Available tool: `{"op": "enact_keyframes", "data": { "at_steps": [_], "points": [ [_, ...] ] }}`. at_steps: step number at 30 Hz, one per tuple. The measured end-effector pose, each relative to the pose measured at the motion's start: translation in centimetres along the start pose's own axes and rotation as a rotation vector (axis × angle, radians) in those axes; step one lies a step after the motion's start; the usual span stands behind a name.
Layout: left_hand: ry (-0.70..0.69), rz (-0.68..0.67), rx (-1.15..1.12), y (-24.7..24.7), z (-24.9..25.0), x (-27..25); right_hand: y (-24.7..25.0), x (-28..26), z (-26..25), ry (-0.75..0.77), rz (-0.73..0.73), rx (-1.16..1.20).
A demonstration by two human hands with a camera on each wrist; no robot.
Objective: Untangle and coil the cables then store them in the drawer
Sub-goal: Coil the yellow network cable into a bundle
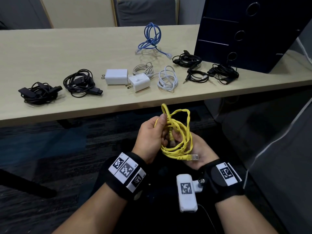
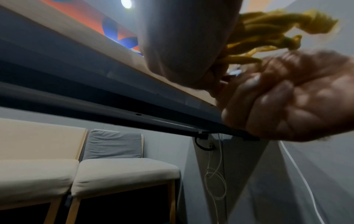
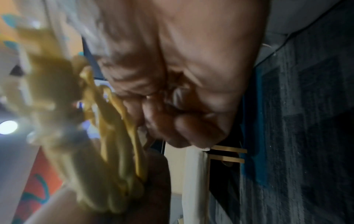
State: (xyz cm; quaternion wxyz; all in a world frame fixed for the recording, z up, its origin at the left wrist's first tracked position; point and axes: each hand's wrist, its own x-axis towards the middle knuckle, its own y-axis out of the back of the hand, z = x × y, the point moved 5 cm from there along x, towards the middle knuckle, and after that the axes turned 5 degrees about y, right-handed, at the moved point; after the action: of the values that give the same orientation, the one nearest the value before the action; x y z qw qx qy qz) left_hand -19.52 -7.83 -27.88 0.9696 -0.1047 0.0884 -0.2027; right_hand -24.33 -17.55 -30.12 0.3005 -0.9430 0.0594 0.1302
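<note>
Seen from the head camera: yellow Ethernet cable point(image 1: 177, 137), held in loose loops in front of the body, below the near edge of the table point(image 1: 50, 53). Left hand point(image 1: 150, 132) curled round the bundle, thumb pinching an upper loop. Right hand point(image 1: 195, 149) cupped under the loops, palm up, fingers curled into them; clear plug point(image 1: 194, 157) resting on the palm. Wrist views blurred, showing only yellow strands against skin.

Judged step: coiling the yellow cable, loops gathered but uneven, one loop standing proud at the top. Next move likely calls for tucking that loop in and securing the free end round the bundle.

On the table: blue Ethernet cable point(image 1: 151, 38), loosely tangled; two white chargers point(image 1: 128, 79); white cables point(image 1: 167, 78); several black cable bundles point(image 1: 79, 82). Dark drawer unit point(image 1: 236, 39) at the right, all drawers shut.
</note>
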Motion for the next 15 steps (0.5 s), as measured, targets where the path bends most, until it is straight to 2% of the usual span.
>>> {"op": "enact_keyframes", "data": {
  "at_steps": [4, 10, 12, 15],
  "points": [
    [-0.044, 0.026, 0.083, 0.1, -0.3, 0.1, 0.7, 0.1, 0.0, 0.045, -0.116, -0.002],
    [-0.028, -0.026, 0.083, 0.0, -0.3, 0.2, 1.6, 0.1, -0.1, 0.032, -0.135, -0.017],
    [-0.036, 0.043, 0.14, 0.5, -0.1, 0.4, 2.4, 0.4, -0.5, 0.065, 0.01, -0.141],
    [-0.035, 0.207, 0.257, 2.4, -0.3, 1.3, 4.0, 0.1, -3.0, 0.354, 0.303, -0.281]
  ]
}}
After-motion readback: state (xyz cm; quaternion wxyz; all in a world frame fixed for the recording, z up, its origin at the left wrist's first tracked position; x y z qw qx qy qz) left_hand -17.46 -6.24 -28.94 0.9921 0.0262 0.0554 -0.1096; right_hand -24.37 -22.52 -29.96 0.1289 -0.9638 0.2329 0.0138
